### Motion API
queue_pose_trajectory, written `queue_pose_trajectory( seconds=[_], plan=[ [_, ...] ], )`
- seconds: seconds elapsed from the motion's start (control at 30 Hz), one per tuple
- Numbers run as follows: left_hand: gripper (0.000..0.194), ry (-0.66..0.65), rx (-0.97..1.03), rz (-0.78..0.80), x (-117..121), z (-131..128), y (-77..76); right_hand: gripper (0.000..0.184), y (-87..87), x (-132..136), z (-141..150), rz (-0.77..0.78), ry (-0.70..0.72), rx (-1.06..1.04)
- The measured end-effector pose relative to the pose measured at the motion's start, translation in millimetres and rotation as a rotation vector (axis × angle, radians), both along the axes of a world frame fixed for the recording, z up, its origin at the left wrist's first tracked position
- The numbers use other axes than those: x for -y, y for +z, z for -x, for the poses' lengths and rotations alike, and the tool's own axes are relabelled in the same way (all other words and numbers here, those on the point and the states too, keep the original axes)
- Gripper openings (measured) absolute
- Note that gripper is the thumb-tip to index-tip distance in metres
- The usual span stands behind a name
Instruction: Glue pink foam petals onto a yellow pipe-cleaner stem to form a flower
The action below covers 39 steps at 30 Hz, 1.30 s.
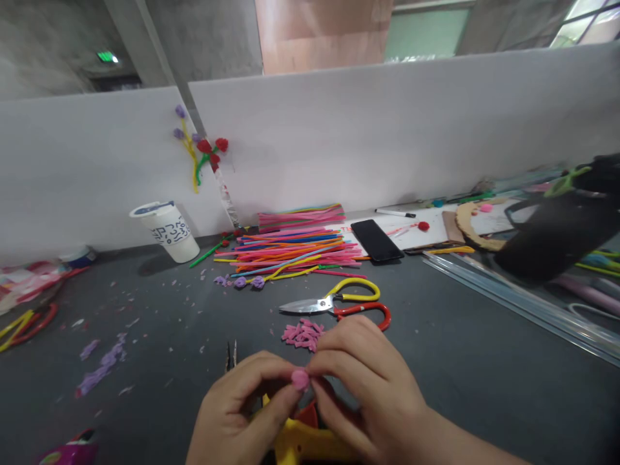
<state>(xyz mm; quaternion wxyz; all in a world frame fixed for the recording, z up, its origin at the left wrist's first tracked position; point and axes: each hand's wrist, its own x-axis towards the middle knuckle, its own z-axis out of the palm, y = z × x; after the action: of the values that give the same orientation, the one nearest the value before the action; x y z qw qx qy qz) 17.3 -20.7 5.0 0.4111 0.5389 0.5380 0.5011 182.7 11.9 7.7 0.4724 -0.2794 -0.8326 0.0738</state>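
A small pink fuzzy piece (300,380) sits between the fingertips of both hands, low and near the middle of the view, raised over the near part of the dark counter (165,407). It looks compact and rounded, and the fingers cover part of it, so I cannot tell its long axis or which way it points. The left hand (245,407) pinches it between thumb and forefinger; the right hand (371,381) meets it from the other side, fingertips closed in against it. Under the hands lies a yellow tool (310,440), mostly hidden. Just beyond, a heap of cut pink pieces (303,334) lies at mixed angles. Past that, scissors (325,304) lie crosswise, blades pointing left. Farther back, a bundle of coloured stems (290,248) runs left to right, with a black phone (376,240) beside its right end.
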Motion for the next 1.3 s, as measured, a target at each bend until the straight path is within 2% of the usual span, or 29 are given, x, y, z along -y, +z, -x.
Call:
queue_pose_trajectory(
  seconds=[0.13,0.17,0.27,0.33,0.37,0.43,0.47,0.53,0.67,0.77,0.87,0.93,1.1,1.13,1.23,1.3],
  plan=[
    [0.012,0.043,0.169,0.176,-13.3,14.8,-0.1,0.013,-3.2,-3.4,0.7,0.145,-0.009,-0.077],
    [0.015,0.093,0.234,0.199,-17.8,20.1,0.4,0.012,-5.0,-3.4,3.1,0.195,-0.004,-0.045],
    [0.021,0.163,0.437,0.206,-29.2,34.5,3.6,0.009,-12.9,1.4,20.7,0.304,0.059,0.251],
    [0.021,0.164,0.474,0.204,-32.5,40.0,7.0,0.008,-19.6,7.1,41.0,0.24,0.121,0.488],
    [0.021,0.157,0.489,0.205,-32.7,41.4,8.9,0.017,-23.2,9.9,52.9,0.188,0.127,0.567],
    [0.021,0.137,0.498,0.201,-30.7,42.0,12.6,0.032,-31.2,13.2,77.8,0.183,0.124,0.65],
    [0.022,0.119,0.505,0.201,-29.1,41.7,14.1,0.031,-35.6,13.5,89.7,0.201,0.124,0.684],
    [0.022,0.071,0.534,0.204,-25.4,40.6,16.2,0.017,-44.8,11.2,110.1,0.227,0.101,0.717],
    [0.02,-0.03,0.627,0.219,-18.6,38.8,19.4,0.018,-57.5,3.5,129.4,0.284,0.061,0.667],
    [0.021,-0.071,0.668,0.209,-11.5,39.5,25.1,0.021,-53.3,-1.0,122.7,0.336,0.038,0.571],
    [0.021,-0.102,0.712,0.155,-3.7,42.7,32.3,0.004,-35.9,-9.9,101.2,0.367,0.012,0.444],
    [0.021,-0.094,0.722,0.12,-1.9,44.6,34.4,0.009,-21.2,-20.3,81.0,0.377,-0.03,0.35],
    [0.017,0.047,0.673,0.18,-11.7,34.9,21.8,0.009,4.7,-45.1,28.4,0.35,-0.14,0.113],
    [0.018,0.089,0.685,0.175,-13.5,29.9,17.4,0.008,6.0,-46.8,21.1,0.352,-0.15,0.087],
    [0.022,-0.023,0.713,0.302,-14.3,13.8,5.7,0.008,1.0,-44.3,11.3,0.376,-0.157,0.051],
    [0.024,-0.048,0.76,0.365,-12.4,5.6,0.8,0.009,-6.6,-38.4,12.7,0.401,-0.157,0.044]
  ],
)
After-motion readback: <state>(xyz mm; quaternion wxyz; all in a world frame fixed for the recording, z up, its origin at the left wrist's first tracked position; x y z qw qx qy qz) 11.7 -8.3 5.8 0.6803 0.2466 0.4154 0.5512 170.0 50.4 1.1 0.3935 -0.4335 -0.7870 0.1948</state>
